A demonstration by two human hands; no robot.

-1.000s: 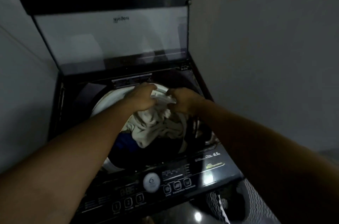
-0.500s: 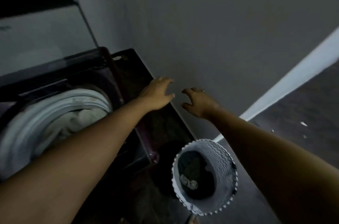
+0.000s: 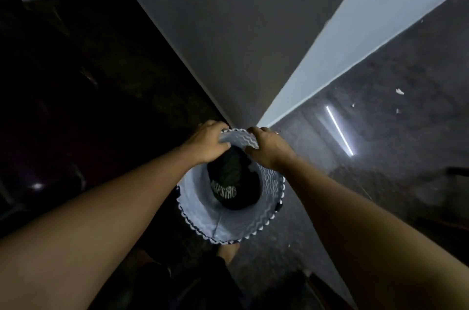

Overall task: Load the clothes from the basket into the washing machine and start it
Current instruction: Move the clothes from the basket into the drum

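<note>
Nearest to the camera, two bare forearms come in from the lower corners and meet above the laundry basket [image 3: 203, 213]. Just under them, at the bottom edge, a bare foot [image 3: 228, 251] shows on the floor, close to the near rim of the basket.

The basket is round and soft, with a pale inside and a wavy zigzag pattern; its rim looks scalloped. It stands on the floor, close beside the dark side of the washing machine [image 3: 76, 81], which fills the left part of the view. Inside the basket lies a black garment [image 3: 233, 183] with pale printed letters that I cannot read surely.

The left hand [image 3: 205, 144] is closed on the far rim of the basket, fingers curled over the edge. The right hand [image 3: 266, 148] is clamped on the same far rim, just beside the left one, so the two hands are near each other with a small piece of rim between them. A ring [image 3: 277, 133] shows on a finger of the right hand.

To the right of the basket the grey floor [image 3: 380, 132] is speckled and open, with a bright streak of reflected light [image 3: 338, 129] and some small pale scraps [image 3: 399, 91]. Farther away, a plain grey wall [image 3: 241, 30] rises behind the basket, with a pale baseboard [image 3: 342, 51] running along its foot.
</note>
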